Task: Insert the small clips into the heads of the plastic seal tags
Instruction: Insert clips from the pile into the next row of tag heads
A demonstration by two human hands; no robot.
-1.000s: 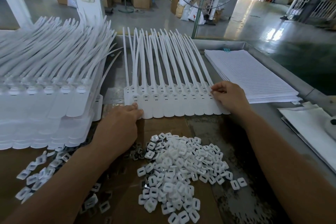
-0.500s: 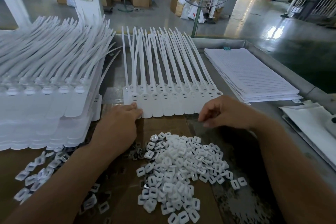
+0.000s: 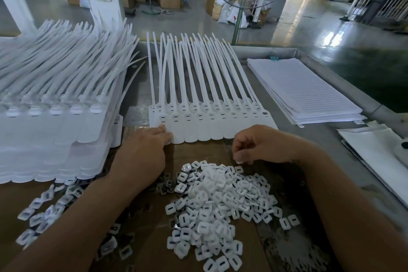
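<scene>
A joined row of white plastic seal tags (image 3: 209,123) lies flat in front of me, heads near, tails fanning away. My left hand (image 3: 141,157) rests with its fingers extended on the near left corner of that row. A heap of small white square clips (image 3: 220,205) sits on brown cardboard (image 3: 154,238) below the row. My right hand (image 3: 262,146) hovers over the far edge of the heap, fingers curled down together. The fingertips hide whether a clip is pinched between them.
A tall stack of seal-tag rows (image 3: 55,128) fills the left side. Loose clips (image 3: 42,212) lie scattered at the lower left. Lined paper sheets (image 3: 302,88) are stacked at the right, beside a white bag (image 3: 375,150). The metal table rim (image 3: 331,68) runs along the right.
My right hand has left the right end of the tag row and come back and down to the far edge of the clip heap. My left hand has stayed on the row's left corner.
</scene>
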